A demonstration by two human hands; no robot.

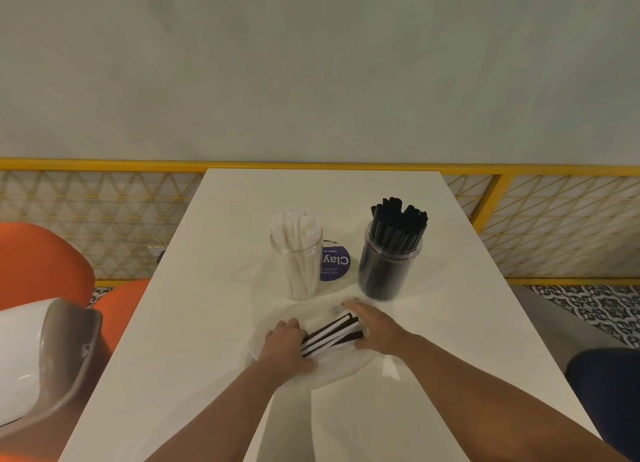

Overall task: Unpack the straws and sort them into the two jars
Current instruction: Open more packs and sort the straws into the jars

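Observation:
A small bundle of black and white straws (331, 335) lies on a clear plastic wrapper (332, 368) on the white table (207, 323). My left hand (282, 345) covers the bundle's near left end, fingers curled over it. My right hand (372, 328) lies flat over the far right end, fingers stretched toward the jars. Behind them stand two clear jars: the left jar (297, 260) holds white straws, the right jar (389, 259) holds black straws.
A round purple sticker (337, 264) lies between the jars. Orange seats (38, 264) and a white and brown chair (48, 364) stand to the left of the table. A yellow lattice railing (104, 215) runs behind the table.

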